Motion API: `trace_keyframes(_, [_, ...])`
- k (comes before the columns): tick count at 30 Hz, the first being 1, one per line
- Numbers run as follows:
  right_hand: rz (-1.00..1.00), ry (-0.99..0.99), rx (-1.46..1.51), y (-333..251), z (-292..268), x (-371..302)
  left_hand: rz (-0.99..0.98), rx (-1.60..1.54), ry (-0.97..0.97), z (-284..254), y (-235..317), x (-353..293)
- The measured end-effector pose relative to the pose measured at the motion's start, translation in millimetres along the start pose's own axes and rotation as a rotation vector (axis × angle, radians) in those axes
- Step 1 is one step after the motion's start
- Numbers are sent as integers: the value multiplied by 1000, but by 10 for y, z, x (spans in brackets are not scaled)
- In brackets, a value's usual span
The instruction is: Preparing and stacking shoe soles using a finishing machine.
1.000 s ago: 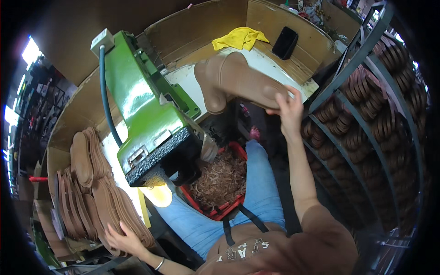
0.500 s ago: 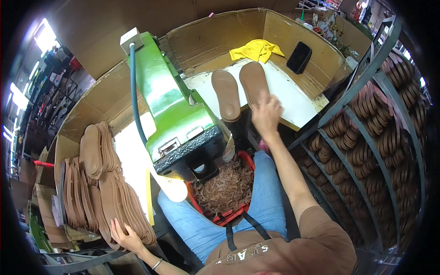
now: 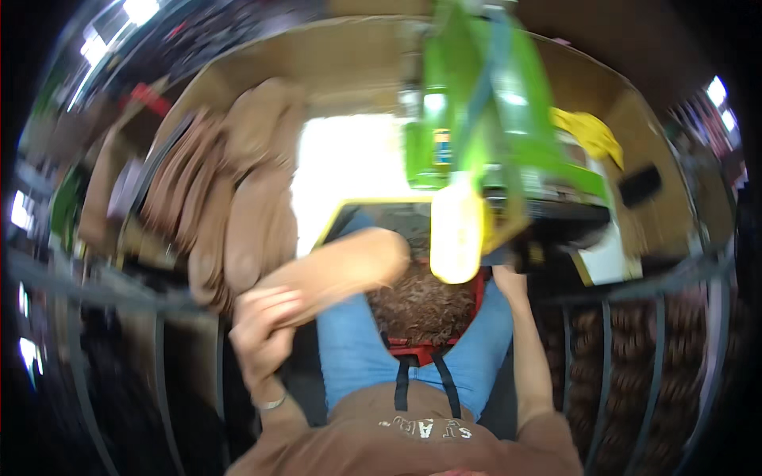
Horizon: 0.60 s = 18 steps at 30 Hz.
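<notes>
My left hand (image 3: 263,327) is closed around one end of a brown shoe sole (image 3: 337,268), which is smeared by motion. The sole is raised over my left thigh, its free end pointing toward the tub of shavings. Behind it, stacked brown soles (image 3: 262,226) stand in the cardboard enclosure on the left. My right hand (image 3: 509,279) is beside my right knee, below the dark lower part of the green machine (image 3: 516,103); its fingers are hidden or blurred.
A pale yellow rounded paddle-shaped part (image 3: 459,230) hangs in front of the machine. Below is a red tub (image 3: 411,349) of brown shavings. Cardboard walls (image 3: 349,59) surround the bench. A yellow cloth (image 3: 591,136) and black phone-like object (image 3: 640,186) lie right; racked soles (image 3: 627,341) stand lower right.
My view has swung left. My left hand has lifted a sole from the stack toward the middle. My right hand has left the soles on the white surface and come down beside the machine.
</notes>
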State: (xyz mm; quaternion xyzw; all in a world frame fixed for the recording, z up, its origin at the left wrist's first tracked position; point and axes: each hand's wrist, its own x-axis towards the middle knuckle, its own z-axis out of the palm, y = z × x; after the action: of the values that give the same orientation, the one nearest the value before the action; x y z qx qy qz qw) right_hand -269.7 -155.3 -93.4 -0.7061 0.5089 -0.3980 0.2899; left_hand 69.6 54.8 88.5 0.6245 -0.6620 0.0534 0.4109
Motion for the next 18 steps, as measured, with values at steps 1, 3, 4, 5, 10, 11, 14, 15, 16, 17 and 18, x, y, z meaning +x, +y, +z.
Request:
trace_keyframes(1, [199,-121,367,153,-11,-270,51,-169,-127,157,42,42])
trace_keyframes(3, [380,-460,900,-395,-33,-691,15,-498,-277,454,63,-41])
trace_keyframes(4, [456,-596,880,-363,-91,-882,9,-662,-323,604,98,-44])
trace_keyframes(5, [599,-608,888,-357,-135,-1068,62,-774,-344,812,-23,-88])
trace_keyframes(10, [581,-246,875,-469,-210,-1653,-529,-1574,-129,1435,422,-231])
trace_keyframes(11, [609,-250,883,-421,-173,-1784,-625,-1609,-235,1544,453,-327])
trace_keyframes(14, [673,-307,786,-380,-110,-2053,-693,-1346,-511,1743,633,-364])
trace_keyframes(15, [651,-294,754,-559,-112,-2043,-619,-1283,-564,1757,706,-276])
trace_keyframes(16, [654,-281,745,-581,-83,-2083,-545,-1217,-609,1775,766,-154])
trace_keyframes(17, [662,-291,753,-582,-45,-2144,-527,-1165,-659,1795,823,-39])
trace_keyframes(18, [670,-296,757,-604,-14,-2184,-506,-1117,-709,1828,880,88])
